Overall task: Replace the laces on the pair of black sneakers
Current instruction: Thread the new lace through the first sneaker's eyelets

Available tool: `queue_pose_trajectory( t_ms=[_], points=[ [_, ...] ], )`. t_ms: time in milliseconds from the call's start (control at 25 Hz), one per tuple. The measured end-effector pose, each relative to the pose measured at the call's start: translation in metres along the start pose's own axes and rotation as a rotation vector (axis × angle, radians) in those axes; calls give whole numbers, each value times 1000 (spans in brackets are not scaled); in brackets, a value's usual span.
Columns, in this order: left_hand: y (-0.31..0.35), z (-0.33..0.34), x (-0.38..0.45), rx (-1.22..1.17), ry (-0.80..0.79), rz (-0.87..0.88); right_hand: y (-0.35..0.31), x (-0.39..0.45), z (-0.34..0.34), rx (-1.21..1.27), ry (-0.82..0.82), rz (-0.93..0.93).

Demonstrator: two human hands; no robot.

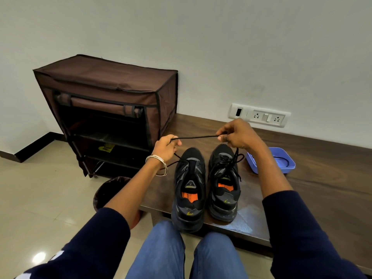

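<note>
Two black sneakers stand side by side on the dark wooden bench [314, 190], heels toward me. The left sneaker [189, 190] has only a little lace at its toe end. The right sneaker [223, 184] is laced with loose ends. A black lace [195, 137] is stretched taut between my hands above the shoes. My left hand [166, 148] pinches one end, and from it the lace runs down to the left sneaker. My right hand [237, 135] pinches the other end.
A blue plastic tray [281, 160] holding another black lace sits on the bench to the right. A brown fabric shoe rack [108, 109] stands on the floor to the left. A dark bin [108, 190] sits below my left forearm. A wall socket panel [259, 115] is behind.
</note>
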State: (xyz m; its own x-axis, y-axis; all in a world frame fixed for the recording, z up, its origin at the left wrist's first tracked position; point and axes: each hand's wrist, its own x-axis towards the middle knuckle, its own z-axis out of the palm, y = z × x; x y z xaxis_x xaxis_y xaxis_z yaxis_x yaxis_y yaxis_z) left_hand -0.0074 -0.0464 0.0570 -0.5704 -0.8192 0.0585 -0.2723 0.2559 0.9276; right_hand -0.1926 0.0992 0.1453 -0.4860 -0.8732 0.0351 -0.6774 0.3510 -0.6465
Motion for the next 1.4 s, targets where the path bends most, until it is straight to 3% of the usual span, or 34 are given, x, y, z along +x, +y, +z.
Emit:
queue_pose_trajectory(
  t_ms=[80,240,360,520,800,880,960,1040,1160,1240,1400],
  points=[
    [-6,-2,-1,122,-19,-33,3,2,7,-16,59,18],
    [-5,-4,-2,322,-233,111,-7,0,23,34,1,-43],
    [19,8,-1,140,-183,282,-24,0,35,30,-29,-146],
    [44,8,-9,67,-102,275,-28,-1,36,128,2,-163],
    [15,-27,-7,189,404,-142,10,-6,8,221,334,41],
    [16,-23,-10,409,371,-53,4,-6,12,213,269,18],
    [25,-10,-10,499,189,173,-10,-7,23,202,139,-45],
    [38,5,-9,458,2,311,-23,-7,35,202,56,-117],
    [45,10,-10,264,-49,332,-27,-5,39,274,40,-136],
    [46,3,-13,89,25,273,-20,-8,31,347,76,-94],
    [34,-17,-12,-202,367,26,3,-12,10,301,181,1]
  ],
)
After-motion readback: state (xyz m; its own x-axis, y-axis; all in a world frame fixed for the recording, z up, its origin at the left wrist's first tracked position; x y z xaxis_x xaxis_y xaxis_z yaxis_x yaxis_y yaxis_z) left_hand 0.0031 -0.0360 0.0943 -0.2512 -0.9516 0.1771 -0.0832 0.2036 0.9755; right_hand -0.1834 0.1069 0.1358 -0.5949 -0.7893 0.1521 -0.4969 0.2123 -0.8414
